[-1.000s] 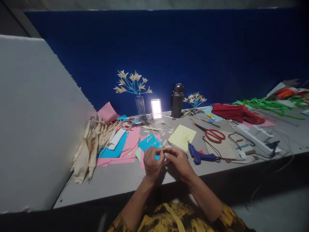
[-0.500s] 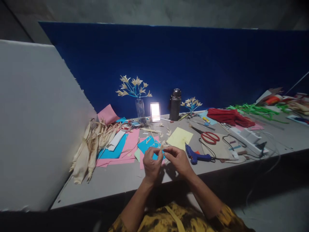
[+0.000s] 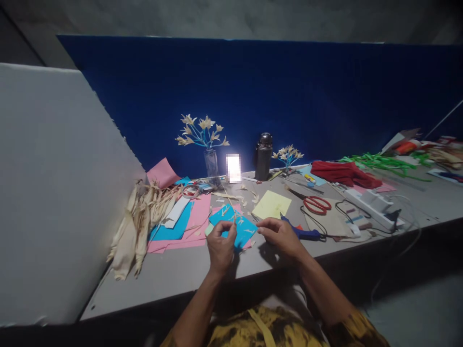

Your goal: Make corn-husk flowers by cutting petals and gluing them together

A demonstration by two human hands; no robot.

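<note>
My left hand (image 3: 222, 245) is closed in a pinch above the blue paper sheet (image 3: 249, 222). A thin, pale strip of corn husk (image 3: 235, 220) sticks up from its thumb and forefinger. To the right, my right hand (image 3: 280, 237) hovers at the sheet's edge, thumb and forefinger slightly apart, and no object shows between them. Small pale husk pieces (image 3: 226, 212) lie on the blue sheet. Just beyond my right hand is a blue hot glue gun (image 3: 307, 234), partly hidden by that hand.
Dried corn husks (image 3: 125, 253) and pink paper (image 3: 197, 217) lie left. Husk flowers (image 3: 206, 123) stand in a glass vase (image 3: 211, 166) beside a thermos (image 3: 263, 156). Rightward are yellow paper (image 3: 271, 205), red-handled scissors (image 3: 316, 205), a power strip (image 3: 372, 205) and red cloth (image 3: 343, 173).
My hands were together at the fingertips. My right hand has drawn away to the right, while my left has shifted slightly left, keeping its pinch on the husk strip.
</note>
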